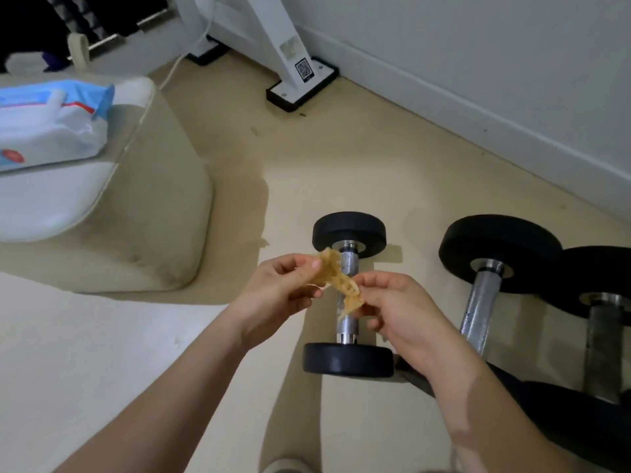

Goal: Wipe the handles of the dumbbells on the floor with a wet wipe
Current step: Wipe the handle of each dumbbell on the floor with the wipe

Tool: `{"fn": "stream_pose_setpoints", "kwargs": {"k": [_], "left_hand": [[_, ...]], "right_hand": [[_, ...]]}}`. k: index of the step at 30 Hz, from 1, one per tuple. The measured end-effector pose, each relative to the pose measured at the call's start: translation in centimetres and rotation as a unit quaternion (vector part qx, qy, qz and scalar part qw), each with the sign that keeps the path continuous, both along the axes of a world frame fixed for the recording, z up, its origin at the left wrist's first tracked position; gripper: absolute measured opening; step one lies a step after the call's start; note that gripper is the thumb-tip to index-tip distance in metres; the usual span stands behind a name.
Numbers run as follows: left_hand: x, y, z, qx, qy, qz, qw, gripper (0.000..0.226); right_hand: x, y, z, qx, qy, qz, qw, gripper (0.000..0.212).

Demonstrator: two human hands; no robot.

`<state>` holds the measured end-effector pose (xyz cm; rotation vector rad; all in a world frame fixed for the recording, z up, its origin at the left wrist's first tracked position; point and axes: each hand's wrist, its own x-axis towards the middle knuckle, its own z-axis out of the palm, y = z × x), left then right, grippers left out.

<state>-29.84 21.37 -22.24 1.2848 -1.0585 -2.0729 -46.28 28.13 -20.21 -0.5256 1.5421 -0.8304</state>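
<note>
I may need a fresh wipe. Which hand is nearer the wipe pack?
Left. The left hand is right of the pack and closer to the person; the right hand lies farther right, beyond the left. Both pinch the wipe.

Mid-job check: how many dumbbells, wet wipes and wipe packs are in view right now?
Dumbbells: 3
Wet wipe, pinched between left hand and right hand: 1
Wipe pack: 1
Total: 5
</note>
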Motion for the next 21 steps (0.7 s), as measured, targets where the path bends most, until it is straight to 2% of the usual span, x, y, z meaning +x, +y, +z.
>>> {"fn": "stream_pose_setpoints", "kwargs": {"k": [2,4,7,9,10,12,13,15,17,21], "left_hand": [[-1.1,0.1,-0.3,-0.066,-0.067,0.014,0.995,0.022],[-2.0,0.2,-0.9,-0.13,-0.165,0.007,0.978,0.022],[-2.6,1.0,-1.8,-0.226,-0.297,-0.056,0.926,0.013],[-2.4,2.1,-2.5,-0.256,-0.343,-0.089,0.9,0.009],[-2.3,2.7,-2.9,-0.261,-0.341,-0.1,0.898,0.009],[-2.3,3.4,-3.5,-0.26,-0.328,-0.11,0.902,0.004],[-2.3,3.3,-3.6,-0.257,-0.324,-0.105,0.904,0.003],[-2.8,2.3,-4.0,-0.26,-0.318,-0.079,0.908,0.006],[-3.9,0.6,-4.0,-0.285,-0.329,-0.045,0.899,0.009],[-6.3,-2.9,-4.0,-0.281,-0.338,0.013,0.898,0.012]], "right_hand": [[-0.2,0.0,0.1,0.006,0.026,-0.028,0.999,0.019],[-0.3,-0.2,0.3,-0.013,0.106,-0.044,0.993,0.015],[0.3,-0.2,-0.4,-0.048,0.331,0.048,0.941,0.007],[1.3,0.4,-1.4,-0.049,0.39,0.116,0.912,0.007],[1.7,0.7,-1.9,-0.048,0.41,0.139,0.9,0.007],[2.0,1.1,-2.7,-0.053,0.433,0.149,0.887,0.006],[2.0,1.1,-2.9,-0.059,0.426,0.132,0.893,0.007],[1.7,0.2,-3.4,-0.065,0.371,0.052,0.925,0.01],[1.6,-1.7,-4.1,-0.068,0.326,-0.031,0.942,0.011],[1.3,-5.8,-5.4,-0.088,0.365,-0.127,0.918,0.014]]}}
